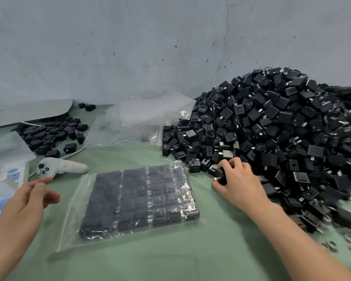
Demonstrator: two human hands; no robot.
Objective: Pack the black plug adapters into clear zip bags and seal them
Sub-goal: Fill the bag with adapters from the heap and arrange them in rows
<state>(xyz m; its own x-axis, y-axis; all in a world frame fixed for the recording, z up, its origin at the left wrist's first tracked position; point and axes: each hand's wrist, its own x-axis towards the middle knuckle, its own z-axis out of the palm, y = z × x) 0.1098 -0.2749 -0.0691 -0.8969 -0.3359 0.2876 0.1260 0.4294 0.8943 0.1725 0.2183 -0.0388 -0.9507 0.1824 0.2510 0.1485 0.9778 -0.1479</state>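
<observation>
One packed zip bag (134, 201) between left hand (26, 199) and right hand (238, 179), one white controller (63, 166) past the left, countless adapters (282, 128) piled by the right.

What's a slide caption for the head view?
Right hand grips a black adapter beside the pile; a filled zip bag lies nearby.

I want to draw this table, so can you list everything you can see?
big pile: one, black adapters, right
small pile: one, black adapters, back left
filled bag: one, clear, adapters in rows, centre
empty bags: several, clear, back centre
controller: one, white, left of filled bag
packs: about two, white-blue, left edge
sheet: one, grey, back left
cloth: one, green, under everything
wall: one, grey, behind
left hand: one, open, left of filled bag
right hand: one, gripping an adapter at big pile's edge
</observation>
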